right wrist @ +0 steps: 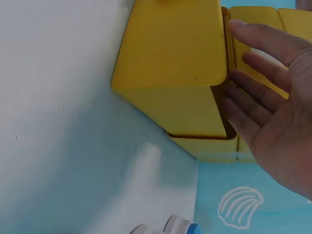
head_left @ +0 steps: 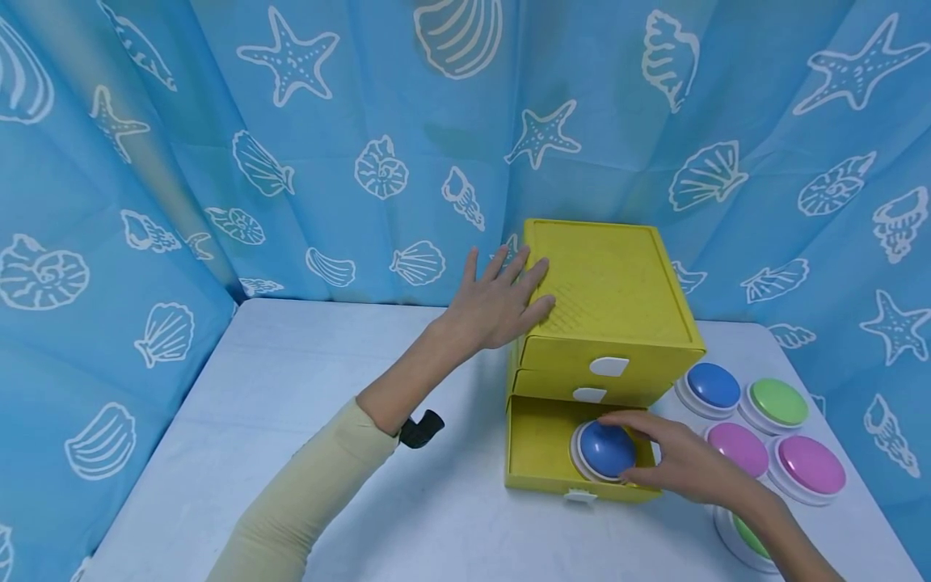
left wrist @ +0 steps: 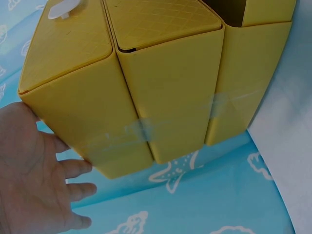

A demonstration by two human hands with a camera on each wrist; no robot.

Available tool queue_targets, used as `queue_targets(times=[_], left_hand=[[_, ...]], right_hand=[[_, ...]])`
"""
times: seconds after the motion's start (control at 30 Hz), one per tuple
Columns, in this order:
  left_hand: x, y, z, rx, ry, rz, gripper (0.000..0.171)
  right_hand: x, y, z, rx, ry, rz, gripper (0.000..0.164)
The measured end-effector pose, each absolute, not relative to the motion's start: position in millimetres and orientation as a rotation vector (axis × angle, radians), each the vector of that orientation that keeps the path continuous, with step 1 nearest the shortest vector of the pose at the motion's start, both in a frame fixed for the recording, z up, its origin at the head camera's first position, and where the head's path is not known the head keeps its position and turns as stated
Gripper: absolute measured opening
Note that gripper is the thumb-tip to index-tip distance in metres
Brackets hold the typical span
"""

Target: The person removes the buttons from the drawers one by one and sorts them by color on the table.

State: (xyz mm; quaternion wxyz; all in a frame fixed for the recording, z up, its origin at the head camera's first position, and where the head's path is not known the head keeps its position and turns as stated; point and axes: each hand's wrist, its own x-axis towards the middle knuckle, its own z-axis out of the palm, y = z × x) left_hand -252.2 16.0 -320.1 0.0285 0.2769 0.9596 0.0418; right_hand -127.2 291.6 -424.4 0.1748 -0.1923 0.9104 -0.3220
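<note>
A yellow three-drawer box (head_left: 604, 275) stands on the white table with its bottom drawer (head_left: 538, 453) pulled out. Inside that drawer is a blue dome button (head_left: 608, 449) on a round white base. My right hand (head_left: 687, 457) reaches in from the right and holds the button's rim, with the thumb and fingers on opposite sides; in the right wrist view the drawer front hides the button. My left hand (head_left: 498, 303) rests with spread fingers on the left edge of the box top. The left wrist view shows the left palm beside the box's side.
Several more dome buttons sit right of the box: a blue one (head_left: 713, 386), green ones (head_left: 778, 402) and pink ones (head_left: 810, 465). A blue shell-print curtain (head_left: 436, 162) hangs behind the table. Bare white tabletop (head_left: 305, 364) lies to the left.
</note>
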Motion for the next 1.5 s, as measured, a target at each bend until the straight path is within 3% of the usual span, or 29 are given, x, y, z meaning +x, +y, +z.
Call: queue_targets(times=[0.77,1.1,1.5], left_hand=[[-251,16,-319,0.864,2.959,0.151,0.062],[-253,15,-320,0.862,2.956,0.154,0.063],[-253,15,-321,0.862,2.955,0.166,0.063]], right_hand=[[-142,278,-436,-0.754,2.664,-0.553,0.066],[-144,273,-438,-0.703,2.720,-0.449,0.068],[-145,281,-438,-0.751,2.702,-0.600,0.068]])
